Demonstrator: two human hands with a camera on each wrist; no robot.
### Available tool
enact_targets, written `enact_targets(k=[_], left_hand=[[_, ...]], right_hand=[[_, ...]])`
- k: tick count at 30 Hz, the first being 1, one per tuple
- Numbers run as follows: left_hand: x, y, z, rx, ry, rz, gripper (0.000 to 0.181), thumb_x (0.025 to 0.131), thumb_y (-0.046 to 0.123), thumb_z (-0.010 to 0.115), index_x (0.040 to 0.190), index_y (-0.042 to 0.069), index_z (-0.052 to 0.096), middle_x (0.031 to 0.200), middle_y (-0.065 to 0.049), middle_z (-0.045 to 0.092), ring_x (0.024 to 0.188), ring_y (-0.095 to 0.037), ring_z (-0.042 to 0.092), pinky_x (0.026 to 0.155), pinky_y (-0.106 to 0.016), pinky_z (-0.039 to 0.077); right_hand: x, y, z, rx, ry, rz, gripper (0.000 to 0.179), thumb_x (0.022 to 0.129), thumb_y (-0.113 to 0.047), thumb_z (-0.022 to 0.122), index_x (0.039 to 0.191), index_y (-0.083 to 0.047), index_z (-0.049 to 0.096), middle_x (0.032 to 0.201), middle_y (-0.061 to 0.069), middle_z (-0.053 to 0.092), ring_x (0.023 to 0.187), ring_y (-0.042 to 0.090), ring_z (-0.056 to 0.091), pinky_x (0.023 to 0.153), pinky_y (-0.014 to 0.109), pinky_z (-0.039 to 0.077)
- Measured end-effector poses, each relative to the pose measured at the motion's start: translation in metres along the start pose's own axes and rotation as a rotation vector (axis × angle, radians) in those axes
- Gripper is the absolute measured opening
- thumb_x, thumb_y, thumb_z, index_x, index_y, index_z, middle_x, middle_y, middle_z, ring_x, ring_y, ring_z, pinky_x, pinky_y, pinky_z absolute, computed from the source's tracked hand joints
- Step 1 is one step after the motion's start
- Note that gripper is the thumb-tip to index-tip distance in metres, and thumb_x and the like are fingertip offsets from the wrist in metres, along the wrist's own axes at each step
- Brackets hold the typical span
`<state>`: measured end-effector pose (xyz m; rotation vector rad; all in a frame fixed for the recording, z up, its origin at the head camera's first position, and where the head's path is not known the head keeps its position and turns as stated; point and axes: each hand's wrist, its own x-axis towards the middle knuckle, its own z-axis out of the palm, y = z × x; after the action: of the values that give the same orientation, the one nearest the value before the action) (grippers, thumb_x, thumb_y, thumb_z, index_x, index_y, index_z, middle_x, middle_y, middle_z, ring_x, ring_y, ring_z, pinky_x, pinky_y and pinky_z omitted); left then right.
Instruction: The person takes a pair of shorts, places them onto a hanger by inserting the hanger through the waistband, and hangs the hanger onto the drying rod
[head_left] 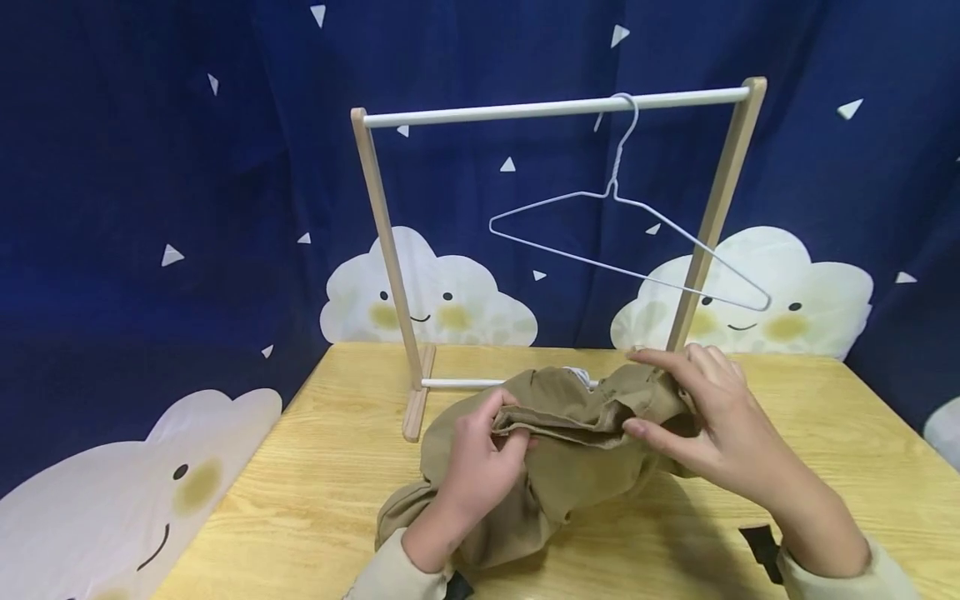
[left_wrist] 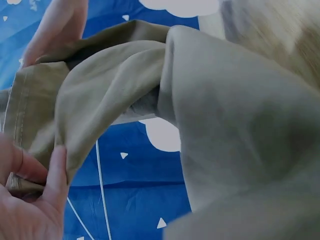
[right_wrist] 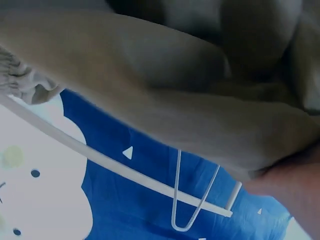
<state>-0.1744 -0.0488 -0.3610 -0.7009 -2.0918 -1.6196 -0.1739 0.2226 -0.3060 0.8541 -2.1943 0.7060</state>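
Note:
A khaki cloth garment (head_left: 592, 487) hangs bunched above the table between both hands; its exact kind cannot be told. My left hand (head_left: 483, 467) pinches the stitched edge of its opening between thumb and fingers, as the left wrist view shows at the hem (left_wrist: 22, 115). On the other side, my right hand (head_left: 723, 421) touches the cloth with index finger and thumb spread wide apart, the thumb tip at the opening. Its remaining fingers are partly hidden. Folds of the garment (right_wrist: 165, 100) fill most of the right wrist view.
Behind the garment stands a small rack with wooden posts (head_left: 386, 242) and a white top bar (head_left: 487, 111). A white wire hanger (head_left: 555, 248) hangs from the bar. All stands on a wooden table (head_left: 300, 500) before a blue cloud-patterned curtain (head_left: 187, 125).

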Motion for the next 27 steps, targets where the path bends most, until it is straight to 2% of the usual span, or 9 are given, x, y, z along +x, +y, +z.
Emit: enact_targets(k=[2, 5, 9, 12, 16, 18, 22, 25, 27], left_hand=[[0.0, -0.001, 0.0, 0.027, 0.018, 0.009, 0.02, 0.087, -0.01, 0.058, 0.089, 0.01, 0.058, 0.068, 0.002, 0.061, 0.054, -0.001, 0.05, 0.047, -0.021, 0.044], [0.0, -0.003, 0.002, 0.066, 0.025, 0.03, 0.02, 0.085, -0.008, 0.06, 0.094, 0.01, 0.059, 0.069, 0.002, 0.055, 0.057, -0.002, 0.047, 0.049, -0.019, 0.043], [-0.001, -0.004, 0.005, 0.039, -0.009, 0.016, 0.021, 0.083, -0.009, 0.064, 0.095, 0.007, 0.059, 0.079, -0.001, 0.064, 0.073, -0.006, 0.062, 0.066, -0.021, 0.056], [-0.001, -0.004, 0.006, -0.001, -0.032, -0.013, 0.022, 0.081, -0.012, 0.065, 0.094, 0.004, 0.059, 0.086, -0.005, 0.07, 0.084, -0.015, 0.071, 0.076, -0.024, 0.059], [-0.001, -0.004, 0.007, -0.003, -0.044, -0.019, 0.021, 0.081, -0.014, 0.065, 0.095, 0.002, 0.06, 0.09, -0.01, 0.072, 0.09, -0.022, 0.074, 0.08, -0.024, 0.058], [-0.001, -0.004, 0.007, 0.008, -0.057, -0.002, 0.022, 0.082, -0.014, 0.065, 0.096, 0.001, 0.06, 0.092, -0.012, 0.072, 0.091, -0.023, 0.074, 0.08, -0.023, 0.058], [-0.002, -0.005, 0.008, 0.057, -0.087, 0.055, 0.023, 0.082, -0.013, 0.066, 0.099, 0.001, 0.062, 0.094, -0.013, 0.073, 0.092, -0.021, 0.074, 0.08, -0.022, 0.058], [-0.003, -0.005, 0.008, 0.088, -0.104, 0.085, 0.021, 0.084, -0.009, 0.068, 0.101, 0.002, 0.063, 0.096, -0.011, 0.074, 0.093, -0.017, 0.073, 0.08, -0.021, 0.057], [-0.003, -0.005, 0.009, 0.089, -0.116, 0.089, 0.019, 0.086, -0.007, 0.068, 0.102, 0.003, 0.063, 0.098, -0.01, 0.075, 0.094, -0.015, 0.073, 0.081, -0.02, 0.057]], right_hand=[[-0.001, 0.001, 0.003, -0.012, -0.004, -0.024, 0.055, 0.067, -0.024, 0.092, 0.117, -0.025, 0.072, 0.086, -0.015, 0.045, 0.084, 0.006, 0.035, 0.077, 0.029, 0.023], [0.0, 0.003, 0.006, -0.012, 0.042, -0.032, 0.035, 0.067, -0.013, 0.091, 0.094, -0.026, 0.073, 0.082, -0.015, 0.046, 0.081, 0.006, 0.035, 0.073, 0.025, 0.025], [0.0, 0.004, 0.012, -0.021, 0.105, 0.004, 0.031, 0.068, 0.002, 0.083, 0.082, -0.02, 0.067, 0.08, -0.011, 0.049, 0.081, 0.008, 0.038, 0.067, 0.022, 0.029], [0.001, 0.004, 0.017, 0.008, 0.094, 0.014, 0.032, 0.068, 0.007, 0.078, 0.083, -0.016, 0.063, 0.093, -0.002, 0.058, 0.092, 0.013, 0.047, 0.075, 0.024, 0.034], [0.002, 0.001, 0.025, 0.099, -0.007, -0.047, 0.034, 0.072, 0.015, 0.065, 0.084, -0.015, 0.054, 0.121, 0.006, 0.064, 0.112, 0.023, 0.054, 0.086, 0.03, 0.035], [0.001, -0.001, 0.03, 0.133, -0.063, -0.087, 0.037, 0.074, 0.018, 0.06, 0.085, -0.015, 0.05, 0.118, 0.0, 0.067, 0.11, 0.019, 0.056, 0.086, 0.03, 0.035], [-0.003, -0.006, 0.037, 0.158, -0.122, -0.114, 0.036, 0.077, 0.018, 0.057, 0.093, -0.014, 0.051, 0.096, -0.012, 0.062, 0.093, 0.013, 0.055, 0.088, 0.031, 0.036], [-0.006, -0.011, 0.041, 0.138, -0.157, -0.063, 0.032, 0.086, 0.008, 0.061, 0.106, -0.016, 0.055, 0.096, -0.014, 0.06, 0.092, 0.013, 0.053, 0.085, 0.034, 0.038], [-0.007, -0.013, 0.043, 0.121, -0.203, -0.025, 0.03, 0.092, -0.007, 0.069, 0.117, -0.019, 0.057, 0.094, -0.016, 0.061, 0.09, 0.012, 0.054, 0.08, 0.034, 0.041]])
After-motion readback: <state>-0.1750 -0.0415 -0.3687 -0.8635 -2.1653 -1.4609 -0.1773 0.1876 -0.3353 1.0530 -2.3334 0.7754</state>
